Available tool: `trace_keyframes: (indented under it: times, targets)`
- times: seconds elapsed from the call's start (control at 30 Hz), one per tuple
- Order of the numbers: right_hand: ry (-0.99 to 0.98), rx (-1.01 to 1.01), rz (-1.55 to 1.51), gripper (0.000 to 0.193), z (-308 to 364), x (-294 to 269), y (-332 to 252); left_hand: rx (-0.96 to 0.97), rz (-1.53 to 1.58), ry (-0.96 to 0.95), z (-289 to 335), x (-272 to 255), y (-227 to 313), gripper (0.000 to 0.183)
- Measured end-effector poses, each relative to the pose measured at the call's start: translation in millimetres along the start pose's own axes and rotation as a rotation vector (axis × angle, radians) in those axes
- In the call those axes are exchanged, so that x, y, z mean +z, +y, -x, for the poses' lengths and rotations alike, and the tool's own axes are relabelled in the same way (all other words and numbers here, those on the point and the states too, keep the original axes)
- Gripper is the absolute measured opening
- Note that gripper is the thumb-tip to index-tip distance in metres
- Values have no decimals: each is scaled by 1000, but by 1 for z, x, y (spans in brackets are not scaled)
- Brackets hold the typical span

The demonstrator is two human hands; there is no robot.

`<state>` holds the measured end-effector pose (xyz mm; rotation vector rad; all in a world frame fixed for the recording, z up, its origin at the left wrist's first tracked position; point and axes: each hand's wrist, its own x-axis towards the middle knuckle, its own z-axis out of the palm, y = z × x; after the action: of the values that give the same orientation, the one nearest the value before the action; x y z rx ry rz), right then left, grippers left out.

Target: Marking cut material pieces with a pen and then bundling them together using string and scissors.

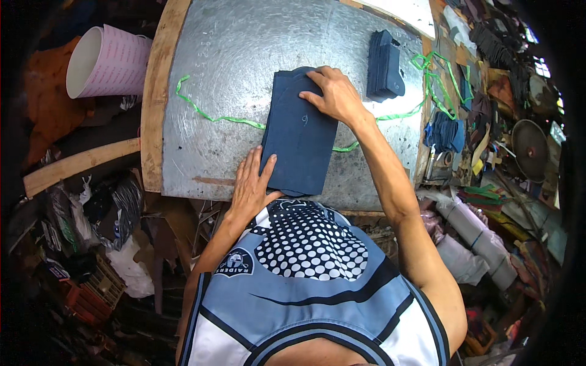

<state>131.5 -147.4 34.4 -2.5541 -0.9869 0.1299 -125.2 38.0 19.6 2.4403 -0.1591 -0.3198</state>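
A stack of dark blue cut fabric pieces (299,137) lies on a grey metal-topped table (238,55), its near end close to the table's front edge. My left hand (251,183) rests flat on the stack's near left corner, fingers spread. At the far right end of the stack my right hand (334,94) presses down with fingers apart. A green plastic strap (207,113) runs across the table and passes under the stack. A second, smaller pile of dark blue pieces (384,64) sits at the back right of the table.
A pink-and-white bucket (104,61) lies on its side left of the table. Wooden boards edge the table on the left. Scraps, tools, rolled material and a round metal disc (528,146) crowd the right side. Bags and clutter fill the floor at lower left.
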Motion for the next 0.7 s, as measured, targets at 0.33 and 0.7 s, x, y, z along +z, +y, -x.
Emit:
trace_keyframes:
  times: [0.33, 0.7]
  targets:
    - [-215, 62, -75, 43, -8, -11, 3, 12, 51, 0, 4, 1, 0, 110]
    - [-656, 279, -306, 46, -48, -27, 13, 32, 65, 27, 4, -1, -2, 110]
